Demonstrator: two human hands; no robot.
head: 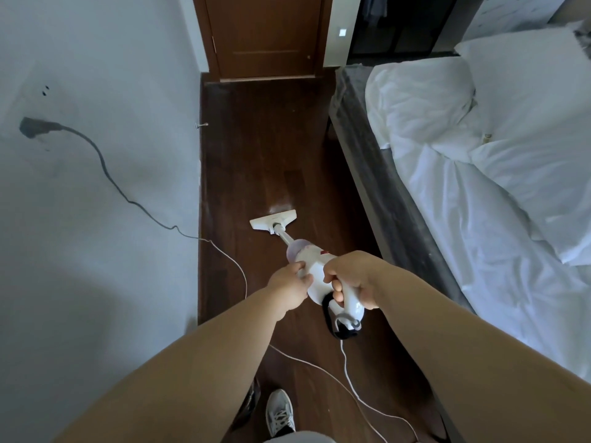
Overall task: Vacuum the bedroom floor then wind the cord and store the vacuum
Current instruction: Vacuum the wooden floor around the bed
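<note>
A white stick vacuum slants down to the dark wooden floor. Its flat floor head lies on the boards between the wall and the bed. My right hand grips the vacuum's rear handle. My left hand holds the left side of the vacuum's body. A white cord trails from the handle's end across the floor behind me. It also runs up the left wall to a dark plug in a wall socket.
A white wall borders the narrow floor strip on the left. A bed with a white duvet and grey base borders it on the right. A brown closed door stands at the far end. My shoe is at the bottom.
</note>
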